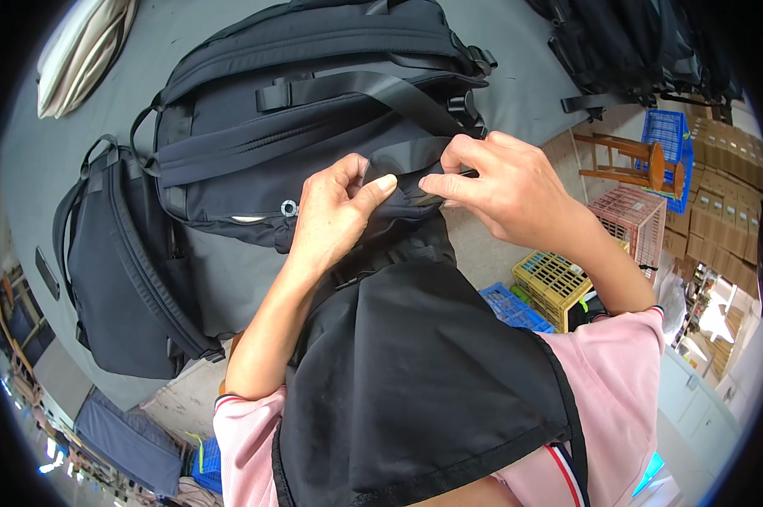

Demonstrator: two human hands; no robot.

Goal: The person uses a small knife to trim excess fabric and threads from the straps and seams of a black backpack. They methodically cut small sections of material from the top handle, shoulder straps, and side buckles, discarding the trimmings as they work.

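Observation:
A large black backpack (229, 118) lies on the grey table in front of me, its side toward me. A wide black webbing strap (408, 155) loops up from its near right part. My left hand (335, 207) has thumb and fingers closed on the strap's left end, next to the bag's edge. My right hand (504, 182) pinches the strap's right end between thumb and bent forefinger. What lies inside the pinch is partly hidden by the fingers. Beside my left hand, a small pale ring (289, 208) shows on the bag.
A smaller black bag (124, 270) lies at the left, near a phone (48, 273). Light-coloured folded cloth (86, 55) rests at the far left. More black bags (626, 51) are piled at the far right. Plastic crates (554, 283), a wooden stool (626, 160) and cartons (723, 198) stand below.

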